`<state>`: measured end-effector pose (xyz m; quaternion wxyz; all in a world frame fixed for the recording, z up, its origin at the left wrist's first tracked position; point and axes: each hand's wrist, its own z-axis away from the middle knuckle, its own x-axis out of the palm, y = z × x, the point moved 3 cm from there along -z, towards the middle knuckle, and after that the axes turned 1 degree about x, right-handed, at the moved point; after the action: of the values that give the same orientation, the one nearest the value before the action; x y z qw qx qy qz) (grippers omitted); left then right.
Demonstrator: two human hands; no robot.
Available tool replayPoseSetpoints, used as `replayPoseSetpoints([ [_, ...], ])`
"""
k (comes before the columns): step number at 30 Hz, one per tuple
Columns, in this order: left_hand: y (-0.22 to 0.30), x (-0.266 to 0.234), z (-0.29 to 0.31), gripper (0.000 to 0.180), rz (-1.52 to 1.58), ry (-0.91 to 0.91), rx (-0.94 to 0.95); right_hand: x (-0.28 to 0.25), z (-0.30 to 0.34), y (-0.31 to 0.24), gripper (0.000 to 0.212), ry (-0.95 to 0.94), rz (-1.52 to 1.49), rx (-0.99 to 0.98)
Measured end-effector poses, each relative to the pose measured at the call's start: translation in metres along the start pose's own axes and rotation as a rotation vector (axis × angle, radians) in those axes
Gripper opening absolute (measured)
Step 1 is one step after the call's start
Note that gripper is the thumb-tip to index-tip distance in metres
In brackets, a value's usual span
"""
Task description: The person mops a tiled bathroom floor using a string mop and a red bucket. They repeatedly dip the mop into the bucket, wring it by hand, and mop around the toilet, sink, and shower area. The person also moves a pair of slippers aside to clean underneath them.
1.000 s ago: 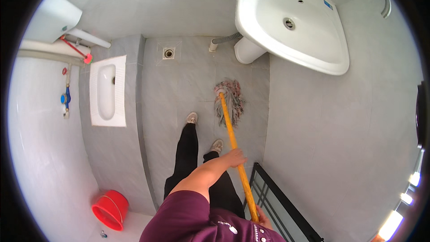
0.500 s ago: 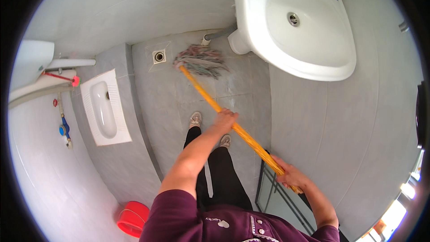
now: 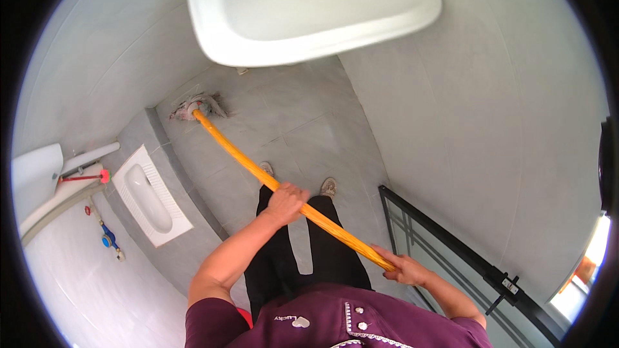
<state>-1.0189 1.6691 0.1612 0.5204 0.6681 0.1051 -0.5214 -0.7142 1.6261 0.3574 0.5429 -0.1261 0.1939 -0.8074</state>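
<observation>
A mop with a long yellow handle [image 3: 235, 154] slants across the floor in front of me, from far left to near right. Its grey and pinkish string head [image 3: 205, 106] rests on the tiles near the far left corner, beside the raised step. My left hand [image 3: 287, 202] is wrapped round the middle of the handle, above my legs. Near the handle's upper end, my right hand [image 3: 403, 268] grips it, lower right of the left one. The floor drain is hidden.
A white washbasin [image 3: 277, 51] juts out ahead. On the left a squat toilet [image 3: 151, 196] is set in a raised step, near a red brush [image 3: 103, 176] and a blue valve [image 3: 108, 241]. A black-framed glass door [image 3: 445, 232] stands on the right. A red bucket [image 3: 244, 317] shows partly.
Both hands have swung the mop leftward, and its head now lies closer to the step. My view has turned, with the basin lower and further left and more of the door showing.
</observation>
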Motion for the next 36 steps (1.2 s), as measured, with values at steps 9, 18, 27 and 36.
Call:
replayPoseSetpoints([
  [9, 0.207, 0.079, -0.100, 0.024, 0.324, 0.016, 0.347, 0.070, 0.189, 0.119, 0.084, 0.303, -0.179, 0.195],
  [18, 0.204, 0.231, -0.179, 0.017, 0.209, -0.221, 0.530, 0.087, 0.100, 0.144, 0.086, 0.426, -0.827, 0.414],
  [27, 0.077, 0.238, -0.224, 0.005, 0.222, -0.235, 0.423, 0.042, -0.022, 0.157, 0.098, 0.221, -0.823, 0.387],
  [36, -0.115, 0.187, -0.354, 0.008, -0.261, -0.109, 0.375, -0.108, -0.188, 0.129, 0.092, 0.308, -0.655, 0.143],
])
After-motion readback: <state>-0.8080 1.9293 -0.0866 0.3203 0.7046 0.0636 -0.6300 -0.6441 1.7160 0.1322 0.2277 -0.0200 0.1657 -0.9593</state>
